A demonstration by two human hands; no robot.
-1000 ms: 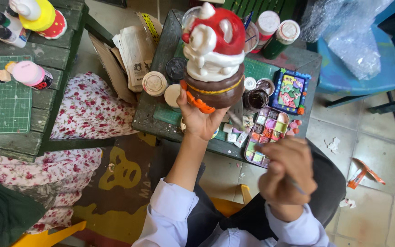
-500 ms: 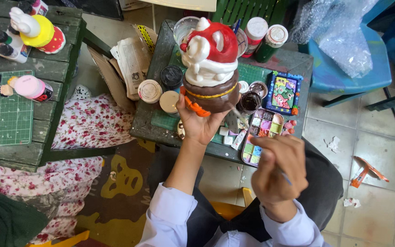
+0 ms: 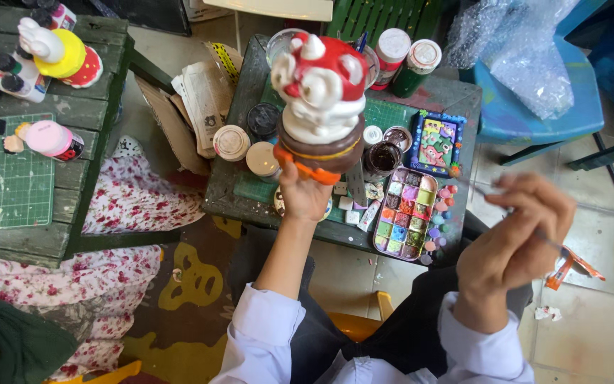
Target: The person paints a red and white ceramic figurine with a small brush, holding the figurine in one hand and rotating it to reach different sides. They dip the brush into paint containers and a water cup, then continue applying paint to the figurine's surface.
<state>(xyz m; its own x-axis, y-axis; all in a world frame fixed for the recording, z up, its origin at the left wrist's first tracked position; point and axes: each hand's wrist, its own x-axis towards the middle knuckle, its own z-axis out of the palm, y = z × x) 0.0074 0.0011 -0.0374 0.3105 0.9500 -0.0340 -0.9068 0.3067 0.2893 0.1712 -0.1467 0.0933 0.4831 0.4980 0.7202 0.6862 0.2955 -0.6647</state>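
Head view: painting session, brush lifted off the piece.
Left hand (image 3: pixel 305 195): grips figurine (image 3: pixel 321 99) by its base, held above table (image 3: pixel 239 153).
Right hand (image 3: pixel 516 231): pinches thin brush (image 3: pixel 495 203).
Next, judged: reload from palette (image 3: pixel 406 213), steady tip.

Soft, even daylight, no hard shadows. The right hand (image 3: pixel 513 235) is motion-blurred, the bubble wrap (image 3: pixel 513 50) glares a bit, edges slightly bent by the wide lens.
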